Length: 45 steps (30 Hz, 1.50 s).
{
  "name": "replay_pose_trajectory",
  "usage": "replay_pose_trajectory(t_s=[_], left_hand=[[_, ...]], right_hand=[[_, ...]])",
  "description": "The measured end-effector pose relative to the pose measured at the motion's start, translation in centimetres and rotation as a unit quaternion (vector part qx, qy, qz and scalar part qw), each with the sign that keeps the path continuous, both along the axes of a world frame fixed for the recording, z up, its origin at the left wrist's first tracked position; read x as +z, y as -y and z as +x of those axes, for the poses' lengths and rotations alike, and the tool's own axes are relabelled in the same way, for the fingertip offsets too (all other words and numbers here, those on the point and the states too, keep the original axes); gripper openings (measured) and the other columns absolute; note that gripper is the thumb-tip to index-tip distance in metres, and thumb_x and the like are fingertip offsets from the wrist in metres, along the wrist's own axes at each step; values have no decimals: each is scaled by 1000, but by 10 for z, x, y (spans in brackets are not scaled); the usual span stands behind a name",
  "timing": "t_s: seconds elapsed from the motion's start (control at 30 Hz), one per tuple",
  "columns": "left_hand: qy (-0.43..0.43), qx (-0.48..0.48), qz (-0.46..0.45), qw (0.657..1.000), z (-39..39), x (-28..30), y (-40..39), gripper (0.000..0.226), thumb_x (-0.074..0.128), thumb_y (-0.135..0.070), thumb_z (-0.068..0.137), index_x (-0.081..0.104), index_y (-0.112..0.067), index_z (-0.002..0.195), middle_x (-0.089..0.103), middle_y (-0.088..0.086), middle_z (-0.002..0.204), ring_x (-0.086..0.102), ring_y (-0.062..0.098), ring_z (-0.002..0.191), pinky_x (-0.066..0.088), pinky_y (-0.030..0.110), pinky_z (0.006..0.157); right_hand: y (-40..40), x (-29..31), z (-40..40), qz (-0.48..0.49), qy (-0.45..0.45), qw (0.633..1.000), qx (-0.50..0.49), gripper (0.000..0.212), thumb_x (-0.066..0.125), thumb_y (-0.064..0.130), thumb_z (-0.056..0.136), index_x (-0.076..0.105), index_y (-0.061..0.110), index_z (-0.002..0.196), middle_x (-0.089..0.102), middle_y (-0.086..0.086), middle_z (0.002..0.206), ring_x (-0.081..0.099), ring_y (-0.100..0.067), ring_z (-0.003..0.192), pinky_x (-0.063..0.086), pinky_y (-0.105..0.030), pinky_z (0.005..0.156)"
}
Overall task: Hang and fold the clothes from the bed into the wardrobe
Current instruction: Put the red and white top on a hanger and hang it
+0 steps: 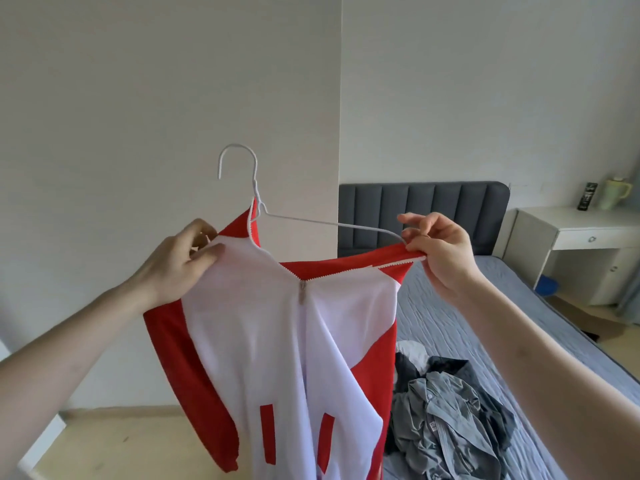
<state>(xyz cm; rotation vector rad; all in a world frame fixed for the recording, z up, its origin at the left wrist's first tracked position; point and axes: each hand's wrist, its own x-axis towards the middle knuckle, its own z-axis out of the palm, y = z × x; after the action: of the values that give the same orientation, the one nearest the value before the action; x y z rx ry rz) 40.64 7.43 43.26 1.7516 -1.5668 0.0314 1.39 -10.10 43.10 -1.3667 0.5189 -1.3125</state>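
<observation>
Held up in mid-air, the red and white jacket (277,341) hangs half on a white hanger (256,202), left hand (180,261) grip pinching its shoulder, right hand (440,254) grip pinching the collar edge, grey clothes (446,417) heaped on the bed (519,306) at four o'clock.

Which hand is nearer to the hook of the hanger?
Left. The left hand grips the jacket shoulder just below-left of the hook. The right hand pinches the hanger's far end, farther away.

One red-and-white jacket (277,341); one white hanger (256,202); one bed (485,306) (clothes (446,410) heaped there, number unclear); two hands.
</observation>
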Motion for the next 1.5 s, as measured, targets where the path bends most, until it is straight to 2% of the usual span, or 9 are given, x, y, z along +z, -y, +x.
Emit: replay_pose_trajectory(t_s=[0.1,0.27,0.4,0.6,1.0,1.13,1.27,1.4,1.5], left_hand=[[51,-18,-21,998,-17,-3,3,16,54,-47,99,53,-35,110,65,-5,82,65,15,75,51,40,71],[103,-63,-66,990,-41,0,6,35,43,-51,98,54,-21,85,50,-3,61,46,17,56,44,37,57],[38,-102,37,993,-40,8,3,61,35,-66,96,49,-12,72,36,-12,60,34,8,56,33,31,56],[152,-97,120,976,-52,13,11,56,37,-63,99,42,-19,64,43,-11,53,37,8,50,35,36,54],[201,-42,46,978,-85,-10,39,56,24,-65,97,52,-24,72,54,-6,60,54,10,59,37,35,56],[131,-57,19,990,-73,-16,26,58,30,-66,96,54,-20,71,56,-4,59,53,15,57,42,40,57],[97,-48,14,994,-63,-8,17,58,38,-64,101,38,-19,65,43,-6,54,38,14,50,29,36,51],[124,-55,6,991,-70,7,21,61,36,-68,99,35,-17,65,42,-5,55,35,14,51,28,36,51],[123,-64,12,990,-84,17,27,60,40,-67,96,36,-15,67,38,-5,52,32,15,50,27,35,51]], right_hand=[[3,2,2,23,8,999,22,51,40,-33,79,50,15,64,77,-6,101,60,-12,67,52,-22,61],[16,6,-8,42,3,998,38,52,39,-34,77,46,16,63,77,-6,101,56,-12,62,51,-22,59],[27,11,-23,44,15,998,-41,53,36,-33,76,41,17,62,77,-5,98,56,-15,66,48,-21,58],[11,54,-14,-22,67,998,-1,61,36,-33,75,45,24,55,75,0,89,57,-10,62,45,-20,57],[-89,65,87,-240,-200,919,240,51,42,-38,76,56,11,70,70,-14,94,69,-3,74,54,-19,72],[-75,55,58,-287,-239,911,176,41,63,-21,79,69,19,84,72,5,118,67,-8,114,54,-27,93],[-57,26,25,-268,-319,908,-52,40,75,2,84,66,27,115,65,13,122,61,-1,114,53,-37,102],[-68,-12,30,-283,-471,835,-14,82,80,53,77,42,36,147,51,25,136,48,9,117,43,-18,103],[-66,-23,48,-292,-487,821,-64,66,70,61,83,48,35,139,55,21,130,50,-1,109,44,-26,95]])
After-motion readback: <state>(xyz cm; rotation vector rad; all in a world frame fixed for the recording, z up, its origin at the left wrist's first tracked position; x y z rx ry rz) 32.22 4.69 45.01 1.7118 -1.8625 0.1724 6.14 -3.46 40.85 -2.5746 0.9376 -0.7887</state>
